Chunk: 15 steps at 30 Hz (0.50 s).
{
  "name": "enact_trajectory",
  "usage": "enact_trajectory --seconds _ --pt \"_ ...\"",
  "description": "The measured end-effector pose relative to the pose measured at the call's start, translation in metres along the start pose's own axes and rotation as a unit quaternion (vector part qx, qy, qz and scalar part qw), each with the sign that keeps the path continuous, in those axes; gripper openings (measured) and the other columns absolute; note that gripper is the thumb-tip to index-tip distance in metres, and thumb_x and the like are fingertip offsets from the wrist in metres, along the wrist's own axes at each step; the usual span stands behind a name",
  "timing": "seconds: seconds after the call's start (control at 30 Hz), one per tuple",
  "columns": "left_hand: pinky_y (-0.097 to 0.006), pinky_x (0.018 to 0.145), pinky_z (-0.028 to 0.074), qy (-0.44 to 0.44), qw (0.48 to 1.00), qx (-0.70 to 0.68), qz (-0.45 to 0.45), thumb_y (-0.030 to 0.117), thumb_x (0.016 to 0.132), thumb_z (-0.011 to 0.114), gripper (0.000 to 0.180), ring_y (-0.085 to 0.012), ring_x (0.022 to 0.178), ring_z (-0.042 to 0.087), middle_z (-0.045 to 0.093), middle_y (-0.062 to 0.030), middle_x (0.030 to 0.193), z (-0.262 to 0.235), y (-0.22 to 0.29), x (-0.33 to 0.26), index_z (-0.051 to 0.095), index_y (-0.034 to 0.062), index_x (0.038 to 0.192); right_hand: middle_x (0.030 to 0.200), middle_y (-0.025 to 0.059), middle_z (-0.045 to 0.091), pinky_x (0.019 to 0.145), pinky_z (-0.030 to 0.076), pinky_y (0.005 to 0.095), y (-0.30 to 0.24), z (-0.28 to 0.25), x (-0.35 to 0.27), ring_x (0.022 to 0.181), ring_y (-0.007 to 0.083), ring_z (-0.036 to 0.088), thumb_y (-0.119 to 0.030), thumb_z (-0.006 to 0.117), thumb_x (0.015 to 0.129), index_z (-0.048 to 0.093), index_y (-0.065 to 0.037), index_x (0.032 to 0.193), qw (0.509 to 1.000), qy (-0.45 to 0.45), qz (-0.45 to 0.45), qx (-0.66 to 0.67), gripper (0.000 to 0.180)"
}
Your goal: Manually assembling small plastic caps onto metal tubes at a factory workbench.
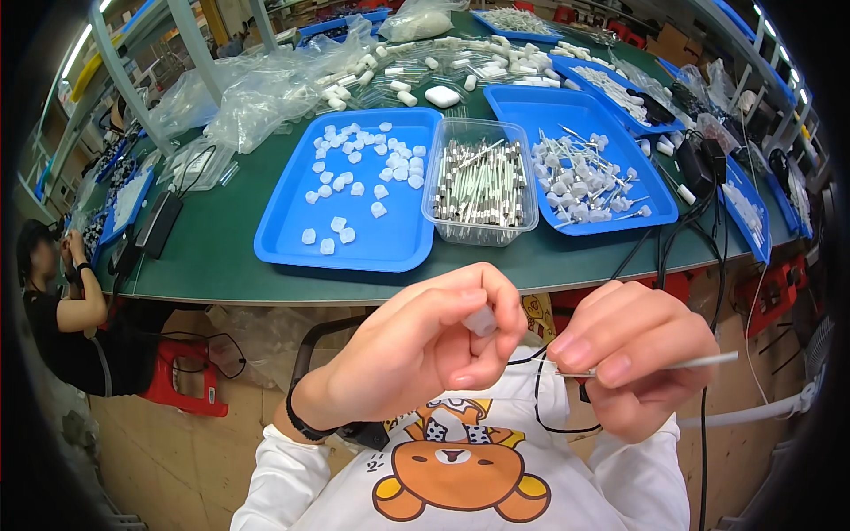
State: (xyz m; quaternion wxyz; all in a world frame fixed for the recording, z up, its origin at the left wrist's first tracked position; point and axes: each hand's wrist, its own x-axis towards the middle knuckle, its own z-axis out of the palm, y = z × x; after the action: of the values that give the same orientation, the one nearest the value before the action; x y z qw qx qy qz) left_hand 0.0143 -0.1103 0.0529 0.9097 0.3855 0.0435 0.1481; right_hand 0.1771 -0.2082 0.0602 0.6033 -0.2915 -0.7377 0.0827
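Between the curled fingers of my left hand (416,341) sits a small translucent white cap (481,321). My right hand (633,354) pinches a thin white stick (704,361) with a fine metal tip pointing toward the left hand; the two hands are apart. Ahead of the left hand lies a blue tray (292,239) with many loose white caps (346,235). A clear plastic box (487,232) of white sticks with dark and metallic ends (482,181) stands beside it. Another blue tray (651,190) on the right holds sticks fitted with white caps (575,190).
The trays rest on a green table (204,252). Behind them are white cylindrical pieces (405,97), clear plastic bags (266,97) and more blue trays. Black cables (677,257) hang over the front edge at right. A co-worker (66,310) sits far left near a red stool (190,376).
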Motion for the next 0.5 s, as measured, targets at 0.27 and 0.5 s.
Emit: enact_trajectory --seconds 0.27,0.5 --pt "-0.02 0.058 0.029 -0.024 0.981 0.182 0.061 0.01 0.087 0.051 0.011 -0.0032 0.061 0.031 0.036 0.0039 0.073 0.0 -0.002 -0.009 0.054 0.0033 0.095 0.079 0.0154 0.063 0.056 0.044 0.0267 0.005 -0.004 0.001 0.066 0.0185 0.056 0.007 0.056 0.068 0.053 0.0 0.085 0.991 -0.01 0.087 0.099 0.018" --pt "-0.02 0.057 0.027 -0.041 0.942 0.322 0.084 0.005 0.08 0.061 0.008 -0.0026 0.059 0.031 0.037 0.0049 0.072 0.0 0.001 -0.009 0.058 0.0044 0.088 0.076 0.0162 0.062 0.056 0.043 0.0269 0.008 -0.002 0.002 0.066 0.019 0.057 0.007 0.057 0.067 0.054 0.002 0.084 0.986 -0.022 0.093 0.133 0.018"
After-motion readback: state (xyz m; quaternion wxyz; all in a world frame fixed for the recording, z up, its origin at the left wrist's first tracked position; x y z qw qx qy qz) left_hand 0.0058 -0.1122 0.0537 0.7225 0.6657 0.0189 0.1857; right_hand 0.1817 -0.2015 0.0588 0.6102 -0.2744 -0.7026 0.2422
